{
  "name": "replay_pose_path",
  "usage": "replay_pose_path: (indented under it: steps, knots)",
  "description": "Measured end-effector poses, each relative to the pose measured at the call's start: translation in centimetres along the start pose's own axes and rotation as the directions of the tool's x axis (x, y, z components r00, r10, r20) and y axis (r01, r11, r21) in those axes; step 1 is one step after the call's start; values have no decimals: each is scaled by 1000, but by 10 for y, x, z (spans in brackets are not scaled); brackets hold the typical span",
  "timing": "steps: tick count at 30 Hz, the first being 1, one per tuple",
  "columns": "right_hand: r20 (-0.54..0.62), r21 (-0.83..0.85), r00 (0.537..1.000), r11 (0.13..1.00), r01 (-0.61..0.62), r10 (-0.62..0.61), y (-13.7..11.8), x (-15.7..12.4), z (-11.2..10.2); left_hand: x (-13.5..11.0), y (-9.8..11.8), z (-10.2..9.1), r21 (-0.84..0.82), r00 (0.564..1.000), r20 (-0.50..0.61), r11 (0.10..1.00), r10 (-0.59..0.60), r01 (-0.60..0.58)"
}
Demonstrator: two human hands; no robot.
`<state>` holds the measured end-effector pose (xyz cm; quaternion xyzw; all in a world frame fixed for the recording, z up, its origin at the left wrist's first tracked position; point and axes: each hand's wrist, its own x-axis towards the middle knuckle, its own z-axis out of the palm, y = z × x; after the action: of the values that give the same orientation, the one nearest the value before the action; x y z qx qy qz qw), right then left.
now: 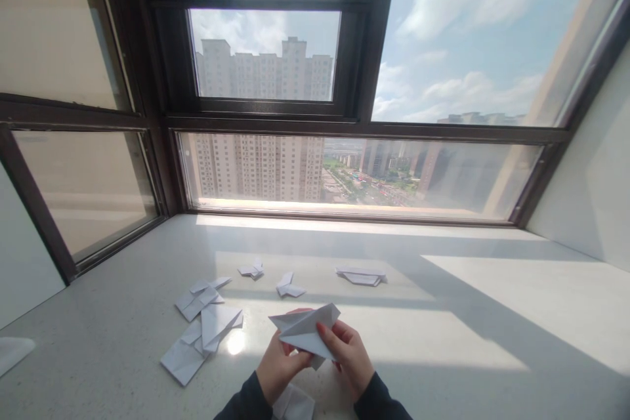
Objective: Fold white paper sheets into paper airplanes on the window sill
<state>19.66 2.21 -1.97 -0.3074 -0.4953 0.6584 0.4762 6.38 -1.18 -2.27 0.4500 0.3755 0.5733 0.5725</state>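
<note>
A folded white paper (308, 331) with pointed corners is held between both hands above the pale sill. My left hand (278, 362) grips it from the left and below, thumb near its lower edge and some fingers hidden behind it. My right hand (352, 351) pinches its right side, with thumb or finger pressed on the upper face. Below my left wrist lies another folded paper piece (294, 403), partly covered by the sleeve. To the left rests an overlapping pile of folded papers (201, 331).
Beyond the hands lie two small folded paper pieces (252, 270) (289, 285) and a long flat folded paper (361, 275). A white object (14, 353) sits at the left edge. Dark-framed windows (344, 128) border the sill (443, 341), which has sunlit patches and shadows.
</note>
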Motion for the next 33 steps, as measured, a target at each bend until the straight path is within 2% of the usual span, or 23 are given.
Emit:
replay_pose_path:
  steps: [6,9,12,14,18,26,33]
  knots:
    - [-91,-162,994,986,38,-53,5,8,-15,-5,31,-6,-46,985,-147,995,-91,86]
    - [-155,-262,979,961,84,-128,6,7,-16,-2,28,-7,-62,972,-187,989,-143,133]
    - [-275,-365,933,923,123,-233,-1,1,-13,1,22,-6,-175,965,-210,977,-157,121]
    - [-307,-454,903,880,139,-301,-6,-4,-9,1,21,-6,-246,965,-207,963,-161,108]
    - [-271,-565,894,811,154,-358,-11,-11,-2,-2,24,-2,-260,973,-162,958,-165,119]
    - [-293,-494,909,861,123,-298,-3,-6,-6,-7,20,9,-123,984,-127,986,-125,110]
    - [-277,-554,894,819,151,-352,3,-6,-8,-6,21,6,-99,982,-147,990,-116,102]
